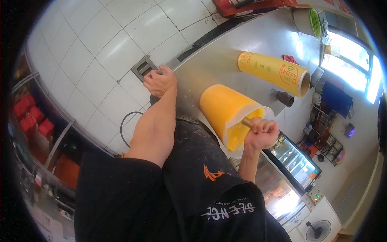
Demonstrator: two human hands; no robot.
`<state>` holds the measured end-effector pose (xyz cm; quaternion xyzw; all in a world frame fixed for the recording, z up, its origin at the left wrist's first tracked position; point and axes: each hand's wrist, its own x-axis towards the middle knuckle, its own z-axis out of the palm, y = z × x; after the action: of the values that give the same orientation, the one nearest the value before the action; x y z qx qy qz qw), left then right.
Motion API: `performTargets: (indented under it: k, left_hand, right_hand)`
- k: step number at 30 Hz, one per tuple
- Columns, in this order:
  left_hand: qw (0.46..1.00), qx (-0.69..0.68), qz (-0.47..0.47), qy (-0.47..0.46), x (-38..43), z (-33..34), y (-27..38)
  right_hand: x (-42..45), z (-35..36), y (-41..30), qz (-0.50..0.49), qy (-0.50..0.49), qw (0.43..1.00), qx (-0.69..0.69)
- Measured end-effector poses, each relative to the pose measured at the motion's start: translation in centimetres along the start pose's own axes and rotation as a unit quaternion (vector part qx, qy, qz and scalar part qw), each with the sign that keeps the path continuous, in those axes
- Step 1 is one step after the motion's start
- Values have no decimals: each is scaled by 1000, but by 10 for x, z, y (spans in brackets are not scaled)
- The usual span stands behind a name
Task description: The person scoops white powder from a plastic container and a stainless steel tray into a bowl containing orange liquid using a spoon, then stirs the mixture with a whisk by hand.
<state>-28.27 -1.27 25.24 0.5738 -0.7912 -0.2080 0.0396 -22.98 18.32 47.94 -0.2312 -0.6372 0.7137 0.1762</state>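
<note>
My right hand [261, 133] is closed round a brownish rod-like handle [247, 122] whose lower part is hidden inside a tall translucent container [222, 104]. Thick yellow-orange matter fills or coats the container, and its pale rim faces my body. The container is on the metal worktop [187, 78], close to my dark clothing. At the worktop's corner, my left hand [160, 81] has curled fingers. A small greyish piece shows at its fingertips; what it is, and whether the hand grips it, is unclear.
A large yellow cardboard-core roll [273, 72] lies beyond the container, with a dark metal cup [285, 99] beside it. A red cloth [290, 59] and a green basket [315, 22] are farther off. A floor drain [144, 69] lies below the left hand.
</note>
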Motion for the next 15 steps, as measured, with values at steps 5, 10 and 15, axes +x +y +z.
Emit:
performTargets:
  k: [5,10,15]
  left_hand:
    - [1000,6,-3,-7,0,-1,-3]
    - [1000,0,-5,-3,-2,-1,2]
    - [1000,10,-4,-3,1,0,-3]
  right_hand:
    - [14,-1,-14,-33,23,992,-122]
    - [4,13,-2,-87,107,990,42]
    - [0,-3,-14,-8,3,982,-191]
